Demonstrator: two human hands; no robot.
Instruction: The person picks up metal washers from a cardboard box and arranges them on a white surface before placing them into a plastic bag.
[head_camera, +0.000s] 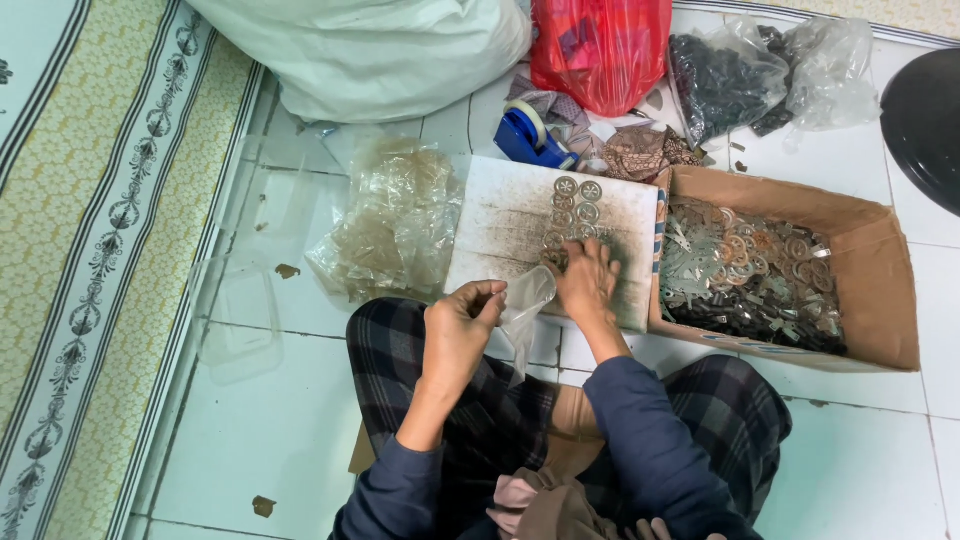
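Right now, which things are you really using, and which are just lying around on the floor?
In use:
left hand pinching a small clear bag
right hand on round metal discs
white board under the discs
cardboard box of metal parts
pile of clear bags

Lying about:
blue tape dispenser
red bag
big white sack
bags of dark bits

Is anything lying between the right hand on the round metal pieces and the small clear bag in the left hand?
Nothing visible. The right hand rests on the round metal pieces on the white board; the clear bag, pinched by the left hand, hangs right beside it, with no object between them.
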